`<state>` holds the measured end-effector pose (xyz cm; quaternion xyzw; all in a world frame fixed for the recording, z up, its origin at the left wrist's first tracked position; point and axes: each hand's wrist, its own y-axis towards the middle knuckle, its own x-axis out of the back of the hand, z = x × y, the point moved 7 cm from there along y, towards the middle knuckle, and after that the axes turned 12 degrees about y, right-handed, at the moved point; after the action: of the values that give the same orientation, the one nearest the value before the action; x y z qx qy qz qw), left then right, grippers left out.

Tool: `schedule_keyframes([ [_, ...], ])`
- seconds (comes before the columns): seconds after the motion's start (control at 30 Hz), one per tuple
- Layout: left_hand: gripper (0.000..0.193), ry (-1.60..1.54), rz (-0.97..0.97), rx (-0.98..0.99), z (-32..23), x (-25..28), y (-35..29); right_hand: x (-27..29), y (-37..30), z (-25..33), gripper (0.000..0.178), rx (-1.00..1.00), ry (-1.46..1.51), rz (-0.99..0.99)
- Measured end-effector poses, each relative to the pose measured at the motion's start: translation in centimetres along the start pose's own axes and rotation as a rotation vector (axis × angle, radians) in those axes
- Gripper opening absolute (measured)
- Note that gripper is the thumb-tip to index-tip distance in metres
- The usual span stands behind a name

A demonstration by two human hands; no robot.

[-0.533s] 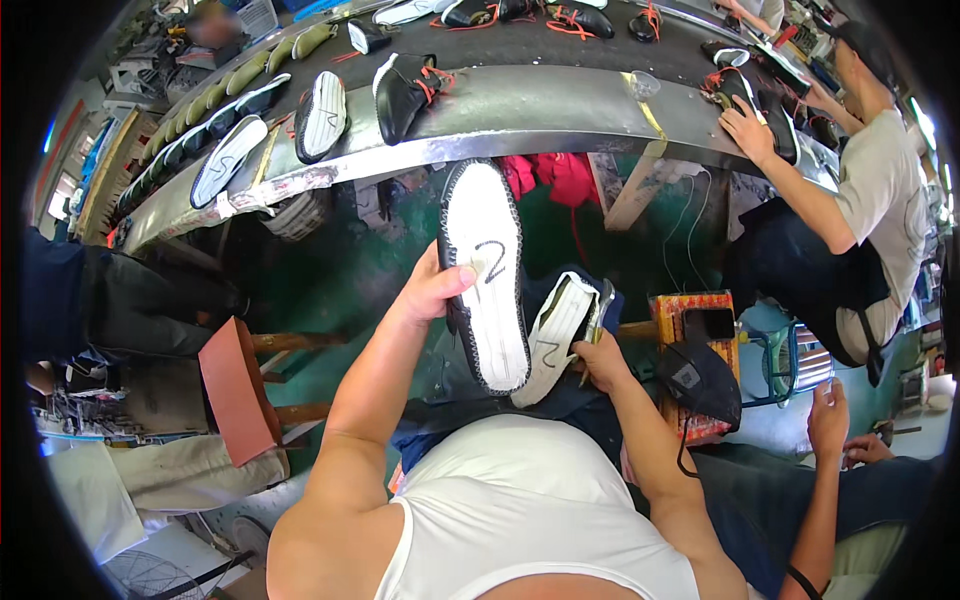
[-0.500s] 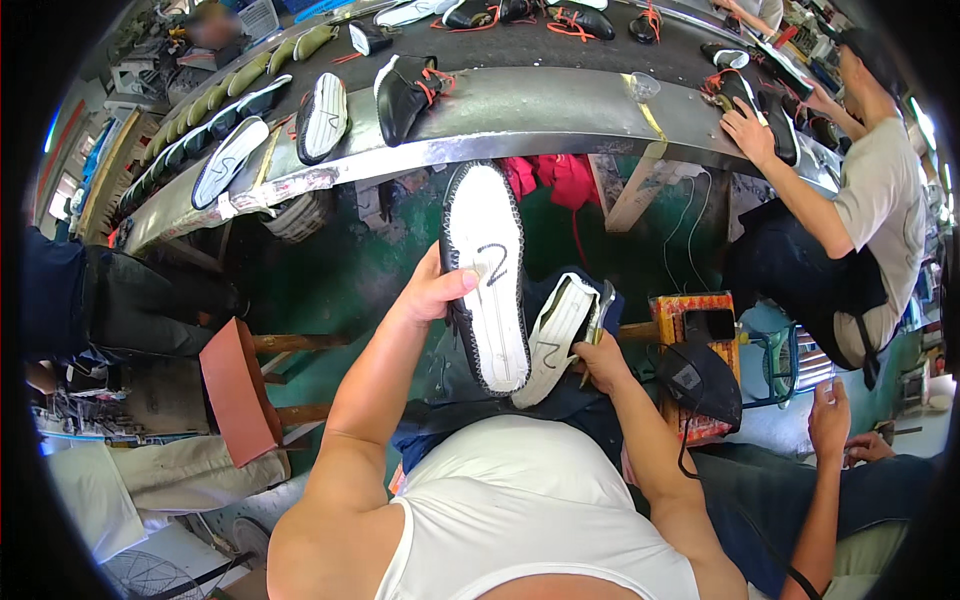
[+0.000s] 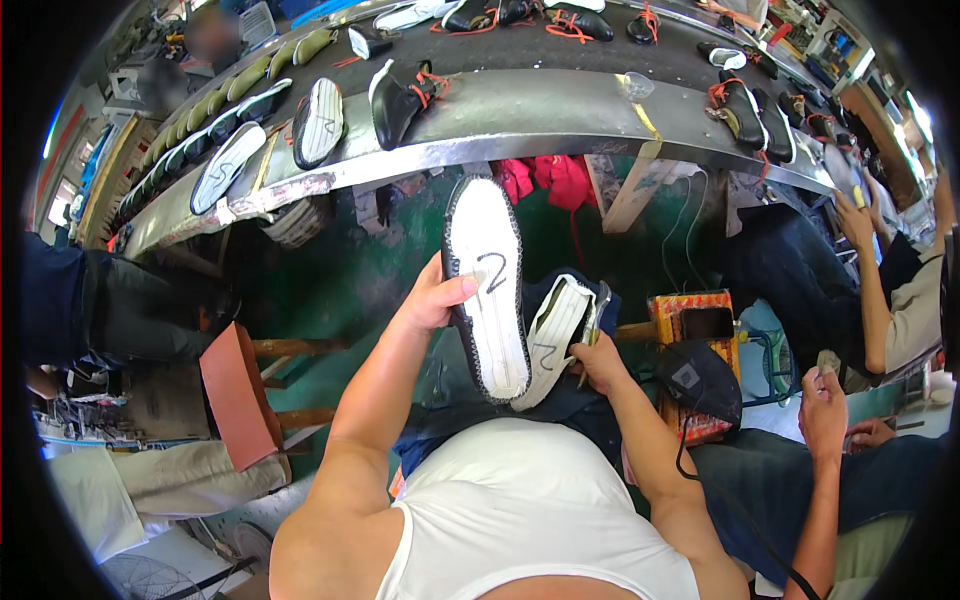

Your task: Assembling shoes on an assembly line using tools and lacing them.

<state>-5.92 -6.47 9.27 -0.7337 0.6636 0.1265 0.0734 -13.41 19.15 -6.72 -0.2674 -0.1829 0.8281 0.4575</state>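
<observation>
The left hand is clamping the left shoe above the lap while the right hand is gripping a metal tool beside the right shoe, probably risking a scratch if it is slipping.

- Left grip holds a black-sided shoe, white underside showing.
- Right grip holds a metal tool.
- Beyond both grips, a desk carries other shoes.

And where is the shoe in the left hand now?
In the head view, the shoe is near the middle, below the metal bench and left of the white piece by the right hand.
</observation>
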Motion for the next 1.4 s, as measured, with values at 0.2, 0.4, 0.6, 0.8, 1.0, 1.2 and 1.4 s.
schedule_keyframes([
  [0.2, 0.068, -0.186, -0.019, 0.047, 2.7, 0.9, 1.1, -0.1, -0.1, -0.2, 0.037, -0.009, 0.035, 0.001],
  [0.4, 0.064, -0.295, -0.067, 0.089, 4.2, 1.0, 1.6, 0.1, 0.2, -0.7, 0.036, 0.010, 0.044, -0.007],
  [0.6, 0.065, -0.252, -0.091, 0.079, 4.6, 1.1, 1.8, 0.0, -0.5, 0.3, 0.035, 0.030, 0.068, -0.011],
  [0.8, 0.061, -0.097, -0.028, 0.049, 3.5, 0.2, 2.7, -0.3, -0.3, 0.8, 0.031, 0.042, 0.098, -0.010],
  [1.0, 0.050, -0.030, -0.057, 0.048, 2.0, -0.7, 7.7, 0.5, 1.2, -1.7, 0.034, 0.087, 0.057, -0.008],
  [1.2, 0.052, 0.374, -0.189, 0.101, -6.5, -2.0, 18.8, -1.4, -1.9, 3.1, 0.064, 0.159, 0.051, 0.158],
  [1.4, 0.060, 0.879, -0.179, 0.011, -14.3, -3.2, 29.6, 0.1, -0.6, 0.0, 0.055, 0.052, 0.143, 0.068],
])
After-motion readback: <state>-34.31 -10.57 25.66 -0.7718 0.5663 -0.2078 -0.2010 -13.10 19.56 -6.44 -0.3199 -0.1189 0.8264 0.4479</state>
